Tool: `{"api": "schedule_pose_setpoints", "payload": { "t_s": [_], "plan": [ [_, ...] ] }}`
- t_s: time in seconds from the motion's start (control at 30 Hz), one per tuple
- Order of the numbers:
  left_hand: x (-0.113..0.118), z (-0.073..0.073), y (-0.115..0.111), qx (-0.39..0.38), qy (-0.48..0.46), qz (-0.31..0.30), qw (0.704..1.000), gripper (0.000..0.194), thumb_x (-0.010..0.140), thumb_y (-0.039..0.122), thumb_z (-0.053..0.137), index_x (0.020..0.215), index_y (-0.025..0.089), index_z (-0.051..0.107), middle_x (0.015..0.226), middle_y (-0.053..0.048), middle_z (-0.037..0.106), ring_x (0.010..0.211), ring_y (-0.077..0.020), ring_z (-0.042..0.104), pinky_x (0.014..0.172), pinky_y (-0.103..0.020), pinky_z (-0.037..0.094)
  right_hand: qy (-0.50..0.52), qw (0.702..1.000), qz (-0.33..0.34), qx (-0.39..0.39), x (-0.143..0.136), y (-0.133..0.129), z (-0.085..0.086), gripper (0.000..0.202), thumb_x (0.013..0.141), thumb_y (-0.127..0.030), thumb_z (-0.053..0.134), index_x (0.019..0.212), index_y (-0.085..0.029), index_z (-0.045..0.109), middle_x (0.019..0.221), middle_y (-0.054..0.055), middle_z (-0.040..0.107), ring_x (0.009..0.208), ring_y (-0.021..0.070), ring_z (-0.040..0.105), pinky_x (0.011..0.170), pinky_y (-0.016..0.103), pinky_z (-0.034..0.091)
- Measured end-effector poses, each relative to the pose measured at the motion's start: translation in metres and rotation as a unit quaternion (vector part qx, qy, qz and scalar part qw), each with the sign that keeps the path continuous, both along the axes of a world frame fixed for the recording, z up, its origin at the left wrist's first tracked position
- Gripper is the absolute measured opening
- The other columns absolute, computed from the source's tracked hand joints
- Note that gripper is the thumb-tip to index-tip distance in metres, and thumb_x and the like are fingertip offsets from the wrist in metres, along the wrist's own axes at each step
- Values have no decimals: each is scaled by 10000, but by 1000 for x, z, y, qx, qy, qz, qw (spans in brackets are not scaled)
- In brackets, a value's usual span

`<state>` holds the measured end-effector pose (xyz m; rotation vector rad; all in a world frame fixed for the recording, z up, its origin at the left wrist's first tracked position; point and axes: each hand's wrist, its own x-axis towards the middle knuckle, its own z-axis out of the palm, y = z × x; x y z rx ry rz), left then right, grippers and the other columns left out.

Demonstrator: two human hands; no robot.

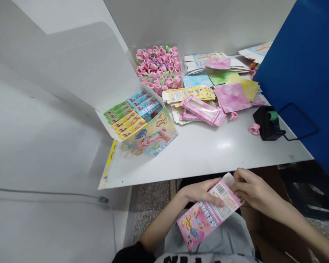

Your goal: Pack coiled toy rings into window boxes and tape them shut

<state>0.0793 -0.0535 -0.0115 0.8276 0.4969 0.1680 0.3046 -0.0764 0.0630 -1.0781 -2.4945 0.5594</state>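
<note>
A pink printed carton [205, 221] with a barcode lies tilted above my lap, just in front of the table edge. My left hand [204, 193] grips it around its upper side, thumb across the printed panel. At the carton's upper right end, where a white flap stands up, my right hand [249, 188] has its fingers curled and pinched against the end flap. What sits inside the carton is hidden. Past the table edge, a display box [160, 133] holds rows of blue, green and yellow packs.
A clear bin [160, 69] of pink coiled rings stands at the back. Beside it lie flat yellow cartons [192, 94], pink window cartons [204, 111] and coloured sheets [233, 97]. A black tape dispenser [268, 123] and loose pink coils [254, 128] sit at the right, near a blue panel [304, 84].
</note>
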Motion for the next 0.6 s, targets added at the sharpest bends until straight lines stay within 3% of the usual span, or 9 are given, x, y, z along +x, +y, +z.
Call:
{"api": "schedule_pose_setpoints", "payload": {
  "t_s": [0.1,0.17,0.27,0.4,0.6],
  "plan": [
    [0,-2,-5,-51,-37,-9,998,751,559,454,963,1157,186,596,950,-25,689,719,-135,643,683,-280,524,15,998,30,49,0,1,0,238,938,-58,506,774,-183,623,740,22,527,680,144,461,612,254,363],
    [-1,-1,-5,-60,-47,8,997,739,565,413,967,1167,181,608,944,-28,698,714,-130,649,684,-269,519,38,999,15,34,0,3,2,216,958,-92,524,779,-185,602,710,10,545,665,139,476,616,253,377],
    [-2,3,-2,-46,-42,58,996,681,583,349,964,1153,173,635,952,-27,702,746,-121,653,700,-240,507,83,993,-41,-79,1,6,7,182,954,-130,580,781,-184,587,716,-3,555,642,121,511,584,223,397],
    [-4,8,3,-46,-51,63,996,641,569,340,966,1099,161,653,950,-35,715,766,-136,662,716,-250,516,129,962,-26,-239,5,10,20,193,965,-279,644,800,-187,682,764,5,575,649,108,561,581,205,426],
    [-4,15,13,-54,-61,40,996,642,571,339,965,1102,155,652,922,-34,717,727,-127,660,684,-234,513,129,934,5,-334,12,22,40,227,949,-401,668,888,-235,809,811,16,572,716,117,579,646,222,449]
  ]
}}
